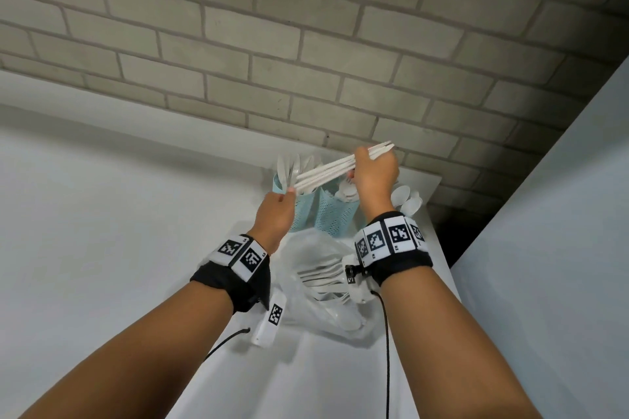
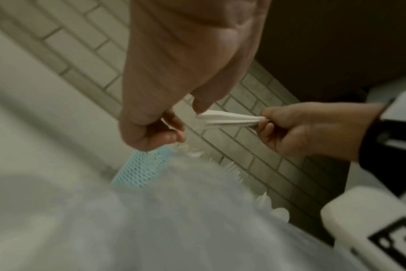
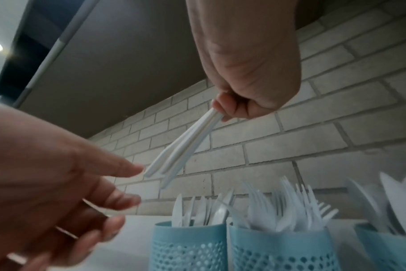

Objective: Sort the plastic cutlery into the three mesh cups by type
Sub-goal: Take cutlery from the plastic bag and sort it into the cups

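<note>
My right hand (image 1: 372,171) grips a bundle of white plastic knives (image 1: 326,171) near the blade end, held slantwise above the blue mesh cups. My left hand (image 1: 277,211) touches the handle ends with a fingertip; its other fingers are loosely curled and hold nothing. In the right wrist view the bundle of knives (image 3: 183,146) hangs over the left cup (image 3: 188,245), which holds knives. The middle cup (image 3: 280,249) holds forks and the right cup (image 3: 387,251) holds spoons. The head view shows the left cup (image 1: 303,214) and middle cup (image 1: 335,218); my right wrist hides the third.
A clear plastic bag (image 1: 326,282) with forks and a spoon lies on the white table (image 1: 306,378) in front of the cups. The brick wall (image 1: 306,44) stands right behind them. A white panel (image 1: 544,248) rises at the right.
</note>
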`<act>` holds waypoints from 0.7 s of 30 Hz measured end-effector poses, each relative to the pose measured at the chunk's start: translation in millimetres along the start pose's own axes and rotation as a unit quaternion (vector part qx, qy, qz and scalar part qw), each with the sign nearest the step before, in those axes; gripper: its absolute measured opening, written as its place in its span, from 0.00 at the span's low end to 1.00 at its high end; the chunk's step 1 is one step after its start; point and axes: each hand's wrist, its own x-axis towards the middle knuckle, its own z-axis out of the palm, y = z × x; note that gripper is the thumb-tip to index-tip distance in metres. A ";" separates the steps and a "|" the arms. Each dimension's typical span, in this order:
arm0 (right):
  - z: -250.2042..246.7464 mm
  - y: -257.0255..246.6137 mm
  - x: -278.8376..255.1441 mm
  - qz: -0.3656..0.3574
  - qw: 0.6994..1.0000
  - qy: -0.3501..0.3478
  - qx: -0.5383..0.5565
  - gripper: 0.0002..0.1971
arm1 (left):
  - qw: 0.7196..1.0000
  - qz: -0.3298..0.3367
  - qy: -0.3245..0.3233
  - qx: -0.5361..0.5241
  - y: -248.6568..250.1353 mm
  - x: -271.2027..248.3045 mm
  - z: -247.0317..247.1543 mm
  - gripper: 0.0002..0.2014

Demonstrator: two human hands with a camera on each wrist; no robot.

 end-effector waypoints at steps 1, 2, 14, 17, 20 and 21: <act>4.1 -1.7 2.8 -0.021 0.999 0.021 0.021 0.04 | 0.998 0.034 -0.006 0.057 -1.7 0.8 -3.5 0.20; 8.8 -3.2 4.5 -0.045 0.998 0.035 0.035 0.05 | 0.993 0.048 -0.033 0.107 -3.4 2.0 -7.0 0.18; 62.1 32.3 1.8 -0.098 0.962 -0.138 -0.213 0.15 | 0.909 0.073 -0.184 0.367 -10.9 4.8 -16.4 0.17; 65.6 36.6 2.4 -0.057 0.940 -0.209 -0.263 0.19 | 0.908 0.079 -0.187 0.367 -11.0 5.2 -16.6 0.17; 64.2 30.9 4.1 -0.054 0.932 -0.230 -0.275 0.26 | 0.913 0.079 -0.179 0.358 -11.3 5.6 -15.7 0.16; 62.5 27.8 5.0 -0.065 0.932 -0.221 -0.281 0.27 | 0.914 0.078 -0.176 0.356 -11.9 6.0 -15.6 0.16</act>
